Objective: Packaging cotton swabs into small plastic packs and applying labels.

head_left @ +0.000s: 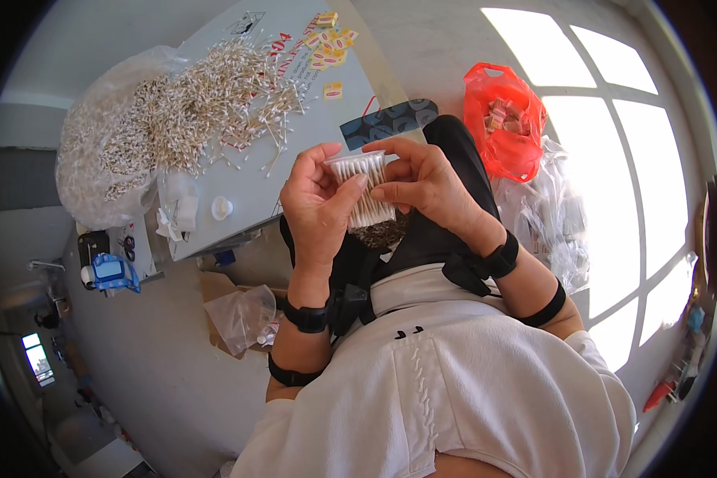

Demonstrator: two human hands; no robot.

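Note:
Above my lap, a clear bag packed with cotton swabs (pixel 368 205) is held between both hands. My left hand (pixel 317 191) is closed round its left side, with the thumb pressed over the front. On the other side, my right hand (pixel 424 179) pinches the bag near its upper right edge. The swabs stand upright in rows, white tips at the top and bottom. A large heap of loose cotton swabs (pixel 195 107) lies on the table at the left, partly spilling from a clear plastic bag (pixel 84 167).
Small yellow cards (pixel 332 89) lie on the table (pixel 247 195) beside the heap, near a small white cap (pixel 221 209). A red plastic bag (pixel 498 151) stands at the right above clear plastic wrapping (pixel 562 211). A cardboard box (pixel 215 291) sits on the floor below the table.

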